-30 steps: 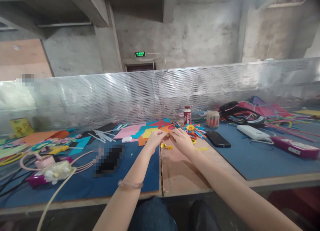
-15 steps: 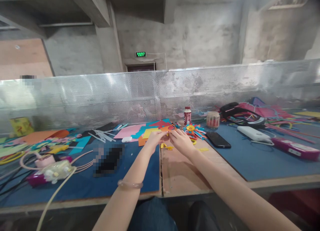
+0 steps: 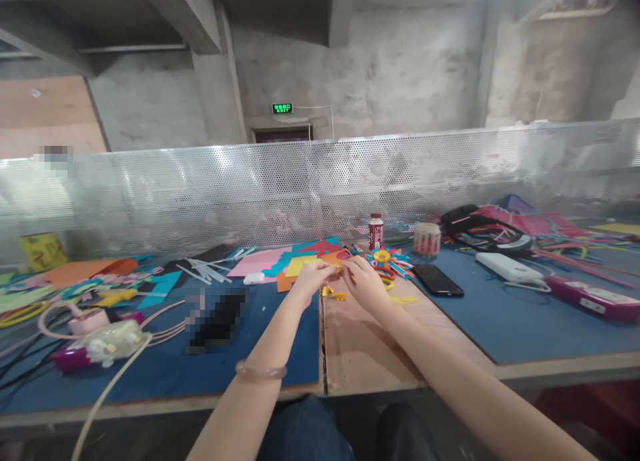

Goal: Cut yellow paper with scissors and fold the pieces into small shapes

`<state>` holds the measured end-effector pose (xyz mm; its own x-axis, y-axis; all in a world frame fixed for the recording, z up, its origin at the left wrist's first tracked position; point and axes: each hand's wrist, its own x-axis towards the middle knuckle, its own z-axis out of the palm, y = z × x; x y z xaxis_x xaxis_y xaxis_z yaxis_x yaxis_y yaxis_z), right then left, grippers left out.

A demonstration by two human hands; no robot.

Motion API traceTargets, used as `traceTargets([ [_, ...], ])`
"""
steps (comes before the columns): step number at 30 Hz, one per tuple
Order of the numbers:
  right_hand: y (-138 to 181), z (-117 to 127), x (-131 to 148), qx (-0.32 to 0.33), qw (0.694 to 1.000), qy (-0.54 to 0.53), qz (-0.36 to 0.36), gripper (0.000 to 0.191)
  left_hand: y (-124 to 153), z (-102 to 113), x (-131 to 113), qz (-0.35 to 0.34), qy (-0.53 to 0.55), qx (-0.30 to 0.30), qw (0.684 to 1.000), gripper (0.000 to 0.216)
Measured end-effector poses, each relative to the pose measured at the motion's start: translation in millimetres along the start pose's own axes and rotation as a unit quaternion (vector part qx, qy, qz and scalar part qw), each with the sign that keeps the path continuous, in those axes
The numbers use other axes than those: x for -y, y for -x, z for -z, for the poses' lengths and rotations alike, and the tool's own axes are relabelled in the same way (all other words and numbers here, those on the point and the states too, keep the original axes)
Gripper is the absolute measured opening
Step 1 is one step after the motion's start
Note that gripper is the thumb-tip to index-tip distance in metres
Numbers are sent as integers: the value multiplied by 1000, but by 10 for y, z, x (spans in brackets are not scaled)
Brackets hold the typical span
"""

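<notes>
Above the wooden middle of the table, my left hand (image 3: 313, 276) is closed, its fingertips pinching a small yellow strip (image 3: 339, 268), probably paper. My right hand (image 3: 362, 276) meets it there, fingers bent and pressed together on the same yellow piece. The strip's shape is mostly hidden by the fingers. Just below the hands lie yellow curled pieces (image 3: 334, 294), and a flat yellow scrap (image 3: 404, 300) rests to the right. Behind my right hand is a blue and orange paper flower (image 3: 382, 256) with a yellow centre. Coloured paper sheets (image 3: 260, 261) spread beyond my left hand.
A black phone (image 3: 438, 280), a red-capped bottle (image 3: 376, 232) and a woven jar (image 3: 427, 240) stand or lie to the right. Further right are a white power bank (image 3: 508, 267) and a purple power strip (image 3: 592, 298). Cables cross the left; a perforated metal screen (image 3: 280, 194) borders the back.
Both hands stay close together over the same spot. My right hand's fingers have shifted slightly, and more of the yellow strip shows between the fingertips.
</notes>
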<state>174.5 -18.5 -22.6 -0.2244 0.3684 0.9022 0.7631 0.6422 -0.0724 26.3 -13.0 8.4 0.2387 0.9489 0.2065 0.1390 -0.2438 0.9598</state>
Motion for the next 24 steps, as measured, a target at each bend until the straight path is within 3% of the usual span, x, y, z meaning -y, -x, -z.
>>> traceTargets([
  [7,-9,-27,-13,2,988,-140,-70,18,12,-17,-3,-50,-41,20,998,22],
  [13,-14,-36,-24,33,966,-199,-160,17,-28,-7,50,-105,-76,41,991,20],
  [24,-18,-44,-43,57,950,-234,-200,20,-18,-26,49,-57,-27,37,997,15],
])
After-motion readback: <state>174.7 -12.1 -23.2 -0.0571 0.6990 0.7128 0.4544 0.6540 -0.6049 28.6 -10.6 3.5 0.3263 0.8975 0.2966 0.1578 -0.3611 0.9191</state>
